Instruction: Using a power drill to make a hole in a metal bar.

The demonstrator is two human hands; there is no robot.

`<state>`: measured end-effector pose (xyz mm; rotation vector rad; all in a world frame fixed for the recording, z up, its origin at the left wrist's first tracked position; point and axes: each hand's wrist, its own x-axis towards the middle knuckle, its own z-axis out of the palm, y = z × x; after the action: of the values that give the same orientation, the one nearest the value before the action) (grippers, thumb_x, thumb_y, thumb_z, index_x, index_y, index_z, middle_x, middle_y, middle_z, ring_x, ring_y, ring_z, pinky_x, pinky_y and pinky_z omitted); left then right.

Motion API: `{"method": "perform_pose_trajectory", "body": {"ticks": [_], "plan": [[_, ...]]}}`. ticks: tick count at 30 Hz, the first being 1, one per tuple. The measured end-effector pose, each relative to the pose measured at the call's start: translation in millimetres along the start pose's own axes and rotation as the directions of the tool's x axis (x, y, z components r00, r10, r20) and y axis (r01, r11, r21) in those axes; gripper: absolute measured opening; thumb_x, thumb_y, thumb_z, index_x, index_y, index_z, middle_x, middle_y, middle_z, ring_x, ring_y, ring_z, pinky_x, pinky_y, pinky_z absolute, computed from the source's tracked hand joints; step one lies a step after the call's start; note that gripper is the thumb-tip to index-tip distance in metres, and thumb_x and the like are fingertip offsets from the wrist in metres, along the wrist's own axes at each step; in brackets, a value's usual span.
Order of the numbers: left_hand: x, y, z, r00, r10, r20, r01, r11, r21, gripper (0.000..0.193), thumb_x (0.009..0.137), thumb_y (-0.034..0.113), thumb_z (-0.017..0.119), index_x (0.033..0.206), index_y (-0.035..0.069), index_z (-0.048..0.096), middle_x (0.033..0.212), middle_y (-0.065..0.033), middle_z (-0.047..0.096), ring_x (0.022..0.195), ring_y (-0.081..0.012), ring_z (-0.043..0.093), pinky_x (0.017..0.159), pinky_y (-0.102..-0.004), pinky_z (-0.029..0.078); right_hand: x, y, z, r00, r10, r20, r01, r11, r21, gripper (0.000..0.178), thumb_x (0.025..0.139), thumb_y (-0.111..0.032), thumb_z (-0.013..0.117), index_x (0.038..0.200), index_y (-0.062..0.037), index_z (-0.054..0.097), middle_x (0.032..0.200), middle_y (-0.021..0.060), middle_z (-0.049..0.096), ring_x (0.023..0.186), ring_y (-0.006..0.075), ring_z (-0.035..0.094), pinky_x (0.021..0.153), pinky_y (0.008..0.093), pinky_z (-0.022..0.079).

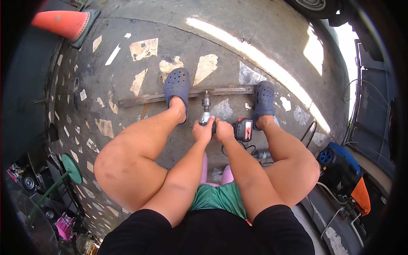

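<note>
Both my hands are closed around a cordless drill [206, 114] between my feet. My left hand [202, 130] wraps the drill's body, and my right hand [224, 130] grips the handle beside the black-and-red battery [243, 129]. Pointing away from me, the chuck and bit meet a long rusty metal bar [148, 98] on the floor; whether the bit has entered it I cannot tell. My left clog [177, 85] rests across the bar, while the right clog [264, 100] stands at its right end.
An orange traffic cone [61, 23] lies at the far left. Below it is a green round-topped stand [72, 168]. A grey power tool [262, 154] with a black cord lies near my right leg. At the right sits a blue wheeled machine [342, 155]. Pink stool legs [228, 174] show beneath me.
</note>
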<state>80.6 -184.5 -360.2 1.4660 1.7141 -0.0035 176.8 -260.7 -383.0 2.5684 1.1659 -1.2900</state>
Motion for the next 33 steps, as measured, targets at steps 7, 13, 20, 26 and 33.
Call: {"method": "perform_pose_trajectory", "body": {"ticks": [7,13,20,26,33], "plan": [[-8.1,21.6,21.5,0.984,0.075,0.159,-0.088,0.993,0.077,0.089,0.073,0.071,0.079,0.112,-0.008,0.071,0.106,-0.0313,0.073,0.105,-0.0451,0.071,0.093,-0.0496,0.054,-12.4,30.3,1.4,0.975,0.206,-0.088,-0.190,0.969,0.155,0.039,0.083,-0.029,0.080,0.113,-0.0051,0.074,0.113,0.0252,0.074,0.108,0.0414,0.071,0.094,0.0500,0.058],[-16.8,29.4,24.2,0.949,0.053,0.310,-0.088,0.991,0.101,0.097,0.076,0.075,0.074,0.132,-0.004,0.064,0.120,-0.0311,0.071,0.119,-0.0458,0.066,0.106,-0.0527,0.047,-26.9,37.4,-3.1,0.963,0.243,-0.115,-0.215,0.952,0.217,0.043,0.083,-0.033,0.079,0.117,-0.0075,0.069,0.110,0.0242,0.074,0.108,0.0437,0.070,0.095,0.0524,0.056],[-11.3,4.7,13.4,0.995,0.034,0.089,-0.037,0.999,0.036,0.086,0.075,0.069,0.079,0.114,-0.008,0.070,0.107,-0.0315,0.073,0.106,-0.0446,0.071,0.095,-0.0492,0.053,-10.1,22.5,17.1,0.994,0.074,-0.076,-0.065,0.992,0.103,0.037,0.085,-0.028,0.074,0.115,-0.0069,0.070,0.109,0.0242,0.074,0.106,0.0423,0.071,0.093,0.0519,0.057],[0.5,-5.6,-7.4,1.000,0.001,0.013,-0.001,1.000,-0.015,0.079,0.078,0.067,0.080,0.102,-0.008,0.071,0.101,-0.0308,0.073,0.101,-0.0446,0.072,0.091,-0.0503,0.053,13.7,2.9,30.0,0.994,0.008,-0.111,0.000,0.997,0.072,0.025,0.081,-0.020,0.076,0.101,-0.0047,0.077,0.106,0.0239,0.075,0.104,0.0390,0.073,0.091,0.0500,0.058],[-1.9,11.9,6.4,0.991,0.013,0.136,-0.019,0.999,0.040,0.084,0.076,0.074,0.076,0.104,-0.006,0.071,0.102,-0.0298,0.074,0.102,-0.0449,0.071,0.092,-0.0496,0.053,-6.5,14.2,-0.2,0.993,0.095,-0.073,-0.089,0.993,0.078,0.030,0.082,-0.023,0.077,0.106,-0.0043,0.077,0.111,0.0248,0.074,0.107,0.0391,0.072,0.093,0.0496,0.058]]}}
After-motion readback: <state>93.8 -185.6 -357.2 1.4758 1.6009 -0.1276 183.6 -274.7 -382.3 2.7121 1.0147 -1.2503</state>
